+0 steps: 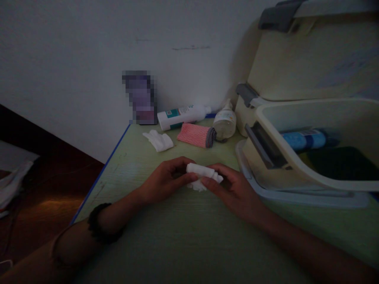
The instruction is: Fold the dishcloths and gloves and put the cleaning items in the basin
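Observation:
Between both hands, just above the green tabletop (166,228), is a rolled white cloth or tissue (201,170) with loose, crumpled edges on its underside and right end. My left hand (168,177) grips its left end, thumb across the front. Around the right end are the fingers of my right hand (231,187), its thumb also on the near side. Some fingertips are hidden behind the roll. Beyond my left hand lies a folded white piece (160,141) of similar material. A pink textured cloth (195,135) with a dark checked edge lies behind the roll.
Against the wall are a white bottle (182,117) on its side, a clear pump bottle (225,121) and a pixelated upright panel (142,98). At right stands a cream storage bin (251,156), lid raised, with a blue packaged roll (308,140) inside. The table's blue edge (100,171) runs along the left.

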Tool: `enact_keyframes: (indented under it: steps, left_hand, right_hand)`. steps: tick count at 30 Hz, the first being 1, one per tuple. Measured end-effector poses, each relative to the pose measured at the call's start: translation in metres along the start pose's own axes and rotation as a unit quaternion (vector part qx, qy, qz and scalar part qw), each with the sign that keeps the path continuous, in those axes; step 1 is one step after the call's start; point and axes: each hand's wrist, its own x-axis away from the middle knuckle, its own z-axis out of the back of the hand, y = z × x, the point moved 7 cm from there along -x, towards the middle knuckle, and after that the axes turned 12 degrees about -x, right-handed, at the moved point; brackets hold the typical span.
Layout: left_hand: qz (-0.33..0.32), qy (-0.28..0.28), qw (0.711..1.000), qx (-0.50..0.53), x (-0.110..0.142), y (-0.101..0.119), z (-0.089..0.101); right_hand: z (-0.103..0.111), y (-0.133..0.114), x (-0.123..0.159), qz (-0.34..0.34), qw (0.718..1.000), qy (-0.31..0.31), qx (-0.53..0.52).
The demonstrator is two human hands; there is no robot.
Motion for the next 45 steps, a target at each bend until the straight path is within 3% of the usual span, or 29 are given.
enact_keyframes:
  steps: [6, 12, 18, 25, 30, 37, 41, 45]
  left_hand:
    - [0.004, -0.017, 0.998, 0.054, 0.0, -0.002, -0.001]
    - [0.004, 0.026, 0.994, 0.103, -0.004, -0.005, 0.006]
    - [0.008, 0.023, 0.993, 0.114, -0.005, -0.006, 0.006]
    - [0.002, 0.019, 0.997, 0.079, -0.003, -0.006, 0.003]
    - [-0.004, 0.069, 0.997, 0.032, -0.002, -0.005, 0.01]
    - [-0.016, 0.149, 0.986, -0.073, 0.0, -0.003, 0.021]
    - [-0.041, 0.156, 0.98, -0.117, 0.002, 0.001, 0.02]
    - [-0.041, 0.151, 0.984, -0.088, 0.002, 0.0, 0.019]
  right_hand:
    - [0.002, 0.006, 0.0, -0.026, 0.999, 0.008, -0.031]
    - [0.003, -0.004, 0.0, 0.017, 0.99, 0.022, -0.139]
    - [0.007, -0.003, 0.0, 0.022, 0.992, 0.043, -0.119]
    - [0.008, 0.007, -0.002, 0.025, 0.994, 0.06, -0.091]
    - [0.018, 0.006, -0.003, 0.029, 0.989, 0.119, -0.087]
    - [0.012, 0.005, -0.002, 0.005, 0.987, 0.098, -0.126]
    - [0.012, 0.007, -0.002, 0.001, 0.991, 0.09, -0.095]
    - [0.006, 0.008, -0.003, -0.022, 0.993, 0.047, -0.107]
